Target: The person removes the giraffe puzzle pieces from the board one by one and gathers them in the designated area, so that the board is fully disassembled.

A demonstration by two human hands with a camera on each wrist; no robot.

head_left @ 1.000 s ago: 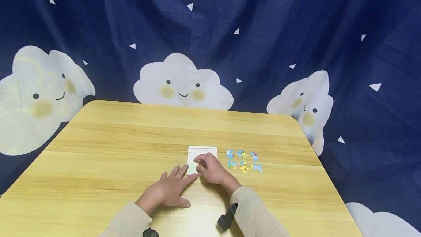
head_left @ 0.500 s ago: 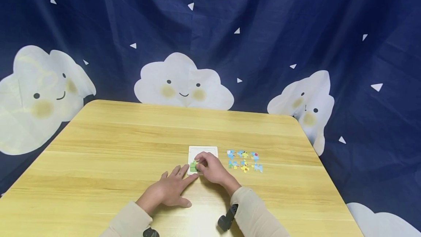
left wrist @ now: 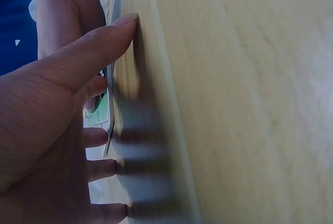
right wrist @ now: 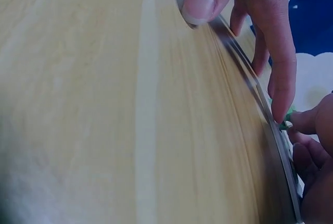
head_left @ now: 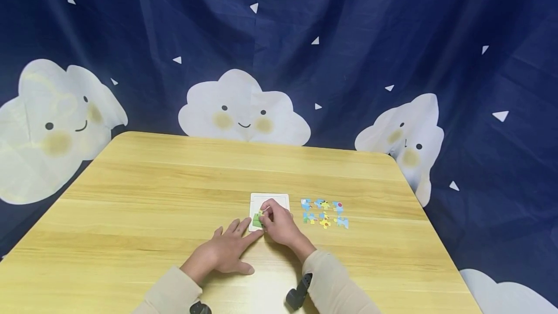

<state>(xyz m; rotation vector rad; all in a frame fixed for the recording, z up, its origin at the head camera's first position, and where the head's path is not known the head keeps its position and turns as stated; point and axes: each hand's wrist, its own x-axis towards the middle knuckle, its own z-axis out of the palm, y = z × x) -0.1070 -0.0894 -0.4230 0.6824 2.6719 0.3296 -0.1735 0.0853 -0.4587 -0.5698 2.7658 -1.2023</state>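
A white puzzle tray (head_left: 281,196) lies on the table, with a green jigsaw piece (head_left: 256,221) in its near-left corner. Over the tray, my right hand (head_left: 281,224) has thumb and fingers bent together, pinching a jigsaw piece beside the green one; the fingers hide most of it. A bit of green (right wrist: 286,122) shows by the right thumb in the right wrist view. My left hand (head_left: 224,252) rests with fingers spread, its fingertips touching the tray's near-left edge. The left wrist view shows the left thumb (left wrist: 112,39) held out from the other fingers.
Several loose jigsaw pieces (head_left: 324,222), blue, yellow and red, lie in two rows right of the tray. The wooden table (head_left: 183,183) reaches back to a dark blue curtain (head_left: 279,28) printed with clouds.
The green piece in the tray corner looked pale and now shows darker green. My right hand has shifted slightly up and tilted over the tray. The left hand has kept its place.
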